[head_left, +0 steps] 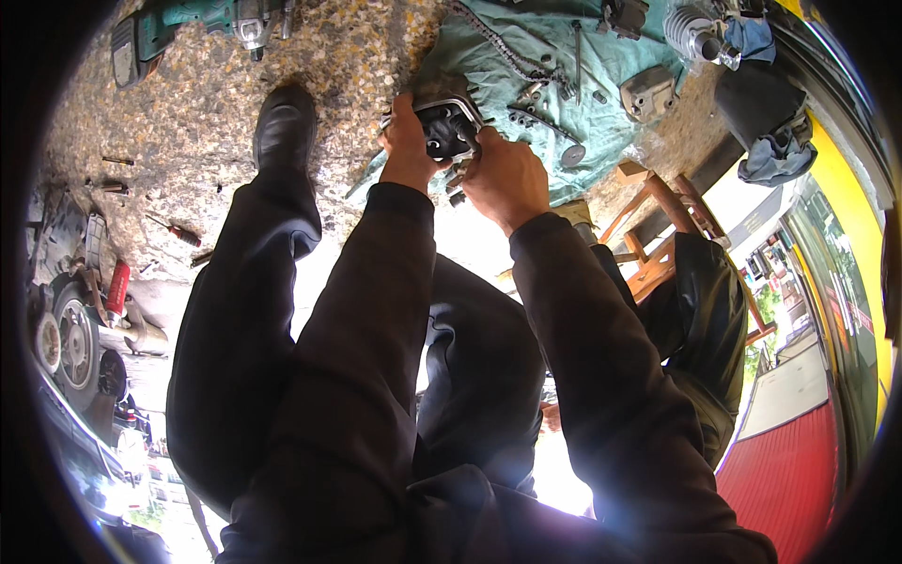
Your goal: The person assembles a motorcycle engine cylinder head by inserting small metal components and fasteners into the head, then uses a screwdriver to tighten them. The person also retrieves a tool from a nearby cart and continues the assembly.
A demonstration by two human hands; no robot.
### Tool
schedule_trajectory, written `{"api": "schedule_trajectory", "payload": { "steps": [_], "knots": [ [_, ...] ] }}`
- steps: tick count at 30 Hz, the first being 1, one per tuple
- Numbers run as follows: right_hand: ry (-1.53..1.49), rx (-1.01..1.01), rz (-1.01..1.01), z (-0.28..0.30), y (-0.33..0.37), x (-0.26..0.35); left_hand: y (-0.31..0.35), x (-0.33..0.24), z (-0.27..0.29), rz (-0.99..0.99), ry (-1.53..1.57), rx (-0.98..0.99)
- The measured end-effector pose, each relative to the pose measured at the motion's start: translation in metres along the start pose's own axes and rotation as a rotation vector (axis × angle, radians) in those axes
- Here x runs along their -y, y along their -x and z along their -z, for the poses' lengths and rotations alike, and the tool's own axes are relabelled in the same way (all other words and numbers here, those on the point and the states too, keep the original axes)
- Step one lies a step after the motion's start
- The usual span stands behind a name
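My left hand (406, 146) grips a metal engine part (442, 130), seemingly a cylinder head, by its left side. It has a pale rim and a dark hollow facing up. My right hand (507, 179) is closed at the part's right edge, fingertips on a dark piece I cannot make out. Beyond both hands a turquoise cloth (615, 141) lies on the ground. On it rest a chain (493, 38), a long bolt (577, 61), a round-headed valve-like piece (571, 154) and a grey metal cover (648, 92).
A finned cylinder (691, 33) stands at the cloth's far right, near dark rags (766, 108). A green power tool (174, 23) lies far left; a screwdriver (174, 230) is left of my boot (285, 122). A wheel (77, 334) is at left, a wooden stool (653, 268) at right.
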State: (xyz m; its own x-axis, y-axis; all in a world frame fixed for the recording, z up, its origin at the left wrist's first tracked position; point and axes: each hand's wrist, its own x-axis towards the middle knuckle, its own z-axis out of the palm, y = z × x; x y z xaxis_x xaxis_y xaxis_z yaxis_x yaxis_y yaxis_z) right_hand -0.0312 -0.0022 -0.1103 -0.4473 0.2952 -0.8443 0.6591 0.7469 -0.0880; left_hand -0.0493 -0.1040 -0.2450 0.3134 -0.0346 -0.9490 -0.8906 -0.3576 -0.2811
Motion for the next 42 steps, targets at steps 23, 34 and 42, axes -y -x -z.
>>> {"api": "schedule_trajectory", "payload": {
  "steps": [23,34,42],
  "knots": [
    [0.001,0.019,-0.073,-0.004,-0.014,0.011,0.007,-0.002,0.004,0.014,0.005,0.037],
    [-0.009,-0.003,-0.08,0.008,-0.003,0.007,0.016,-0.005,-0.002,-0.003,0.006,0.059],
    [-0.076,-0.161,0.067,0.012,0.016,-0.038,0.025,-0.011,0.0,0.005,-0.124,0.187]
  ]
}}
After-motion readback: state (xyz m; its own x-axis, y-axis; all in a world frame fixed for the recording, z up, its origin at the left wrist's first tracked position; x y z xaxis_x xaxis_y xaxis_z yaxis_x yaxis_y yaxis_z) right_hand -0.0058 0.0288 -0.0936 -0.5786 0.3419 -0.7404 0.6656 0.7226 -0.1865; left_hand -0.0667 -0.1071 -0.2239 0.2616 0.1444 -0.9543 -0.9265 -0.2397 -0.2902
